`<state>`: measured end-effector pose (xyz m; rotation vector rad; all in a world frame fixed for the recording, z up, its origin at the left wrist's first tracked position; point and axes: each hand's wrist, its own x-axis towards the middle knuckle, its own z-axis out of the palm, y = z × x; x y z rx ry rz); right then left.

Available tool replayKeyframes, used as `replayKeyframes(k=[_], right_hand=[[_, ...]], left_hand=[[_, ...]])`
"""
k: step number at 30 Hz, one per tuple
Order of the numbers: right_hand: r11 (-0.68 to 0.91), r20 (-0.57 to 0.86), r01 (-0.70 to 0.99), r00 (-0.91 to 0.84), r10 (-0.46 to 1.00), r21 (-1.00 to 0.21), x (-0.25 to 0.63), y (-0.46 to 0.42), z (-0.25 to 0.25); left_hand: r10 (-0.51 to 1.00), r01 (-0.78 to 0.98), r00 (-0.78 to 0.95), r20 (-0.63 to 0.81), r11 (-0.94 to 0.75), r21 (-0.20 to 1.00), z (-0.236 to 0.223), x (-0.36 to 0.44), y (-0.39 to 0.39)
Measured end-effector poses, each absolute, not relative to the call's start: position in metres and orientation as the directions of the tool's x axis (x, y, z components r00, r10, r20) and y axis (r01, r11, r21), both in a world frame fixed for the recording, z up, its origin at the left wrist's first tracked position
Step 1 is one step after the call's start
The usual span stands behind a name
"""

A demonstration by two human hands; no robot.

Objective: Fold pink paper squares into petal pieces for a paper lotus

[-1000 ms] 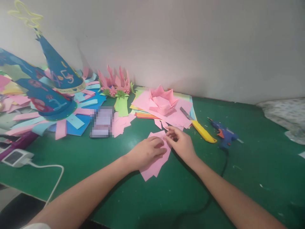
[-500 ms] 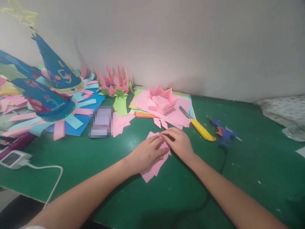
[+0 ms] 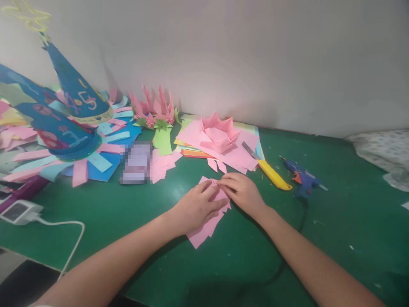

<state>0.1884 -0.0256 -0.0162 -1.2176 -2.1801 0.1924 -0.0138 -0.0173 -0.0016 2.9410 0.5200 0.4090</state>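
A small stack of pink paper [image 3: 200, 237] with jagged edges lies on the green table [image 3: 153, 264], directly in front of me. My left hand [image 3: 193, 209] rests over it, fingers bent and pressing on the sheets, with the thumb lying across the paper. At the far end of the stack my right hand [image 3: 245, 192] pinches the top edge between thumb and fingertips. The fingertips of both hands nearly meet there, and a small fold shows beside them. How many sheets are gripped is hidden.
Beyond my hands, a folded pink paper flower [image 3: 220, 134] sits on coloured sheets. A yellow utility knife [image 3: 273, 175] and a blue glue gun [image 3: 303, 177] lie to the right. On the left are a phone [image 3: 136, 163], blue cone hats [image 3: 78, 91] and a white cable [image 3: 81, 234].
The view has shifted slightly. Both hands stay on the pink paper, and my right fingertips have moved only a little along its top edge.
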Motion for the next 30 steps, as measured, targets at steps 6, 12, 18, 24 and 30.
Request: replayKeyframes(k=[6, 12, 18, 24, 30], right_hand=[[0.576, 0.441, 0.724, -0.406, 0.800, -0.380, 0.1902, -0.0252, -0.0169], [0.587, 0.443, 0.733, -0.424, 0.790, -0.344, 0.1896, -0.0241, -0.0164], [0.593, 0.442, 0.732, -0.434, 0.785, -0.334, 0.1913, -0.0240, -0.0181], [0.595, 0.436, 0.740, -0.444, 0.783, -0.314, 0.1900, -0.0238, -0.0165], [0.584, 0.447, 0.762, -0.435, 0.781, -0.279, 0.1890, -0.0245, -0.0159]], left_hand=[[0.365, 0.330, 0.904, 0.222, -0.927, 0.180, -0.0063, -0.0148, -0.0187], [0.485, 0.432, 0.851, 0.203, -0.865, 0.254, -0.0071, -0.0145, -0.0249], [0.473, 0.417, 0.855, 0.211, -0.870, 0.264, -0.0076, -0.0148, -0.0247], [0.462, 0.409, 0.852, 0.247, -0.881, 0.237, -0.0110, -0.0145, -0.0235], [0.468, 0.414, 0.850, 0.242, -0.877, 0.243, -0.0119, -0.0146, -0.0229]])
